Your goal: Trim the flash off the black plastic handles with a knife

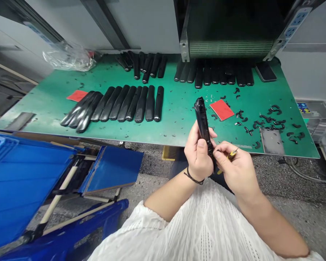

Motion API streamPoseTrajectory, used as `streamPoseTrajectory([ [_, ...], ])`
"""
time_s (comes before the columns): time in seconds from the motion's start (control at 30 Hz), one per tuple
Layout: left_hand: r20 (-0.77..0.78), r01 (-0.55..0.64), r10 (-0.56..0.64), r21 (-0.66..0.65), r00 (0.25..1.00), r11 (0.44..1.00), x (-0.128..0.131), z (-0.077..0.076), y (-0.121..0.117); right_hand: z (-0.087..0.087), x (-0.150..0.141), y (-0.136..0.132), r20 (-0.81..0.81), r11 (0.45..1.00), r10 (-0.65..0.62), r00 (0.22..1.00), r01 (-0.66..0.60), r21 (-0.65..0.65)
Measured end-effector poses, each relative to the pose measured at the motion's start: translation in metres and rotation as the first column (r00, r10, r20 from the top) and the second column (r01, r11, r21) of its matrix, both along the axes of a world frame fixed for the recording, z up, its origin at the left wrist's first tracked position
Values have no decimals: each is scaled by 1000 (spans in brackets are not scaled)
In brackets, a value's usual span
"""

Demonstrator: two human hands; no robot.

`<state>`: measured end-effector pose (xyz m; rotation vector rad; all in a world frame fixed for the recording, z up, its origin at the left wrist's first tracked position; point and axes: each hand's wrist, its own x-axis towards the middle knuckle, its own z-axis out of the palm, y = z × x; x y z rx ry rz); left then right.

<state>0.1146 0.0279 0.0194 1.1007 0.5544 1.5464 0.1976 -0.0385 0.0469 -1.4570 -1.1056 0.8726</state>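
Observation:
My left hand (197, 156) is wrapped round a long black plastic housing (202, 117), held tilted upward near the table's front edge. Its ribbed or hollow side seems to face my right hand. My right hand (239, 170) is closed, with a slim yellow-handled tool (232, 155) lodged in its fingers. The thumb and forefinger pinch close to the housing's lower end, where a small black bit shows; whether it is part of the housing I cannot tell. Palm and fingers hide the housing's lower part.
Rows of black housings (127, 103) lie on the green table (179, 127), with more at the back. Small curved black pieces (274, 108) scatter on the right, near a red sandpaper-like square (222, 110), a grey plate (272, 141) and a phone (265, 71). Blue bins (24, 181) stand left.

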Motion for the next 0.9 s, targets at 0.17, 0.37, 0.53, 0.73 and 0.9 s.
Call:
streamPoseTrajectory([
  [0.17, 55, -10, 18, -137, 998, 991, -4, 4, 9, -18, 30, 20, 294, 971, -238, 926, 224, 83],
  [0.37, 236, 165, -53, -486, 970, 858, -14, 15, 34, -24, 59, 18, 473, 943, -168, 865, 1, 332],
  [0.53, 367, 267, -25, -628, 930, 731, -12, 19, 43, -19, 37, -9, 675, 750, 118, 728, -511, 420],
  [0.73, 445, 399, -154, -530, 882, 748, -10, 20, 39, -14, 24, -12, 554, 789, 202, 808, -469, 397],
  [0.9, 328, 517, -411, -374, 850, 770, -20, 16, 35, -13, 58, 5, 564, 979, -38, 825, -82, 186],
])
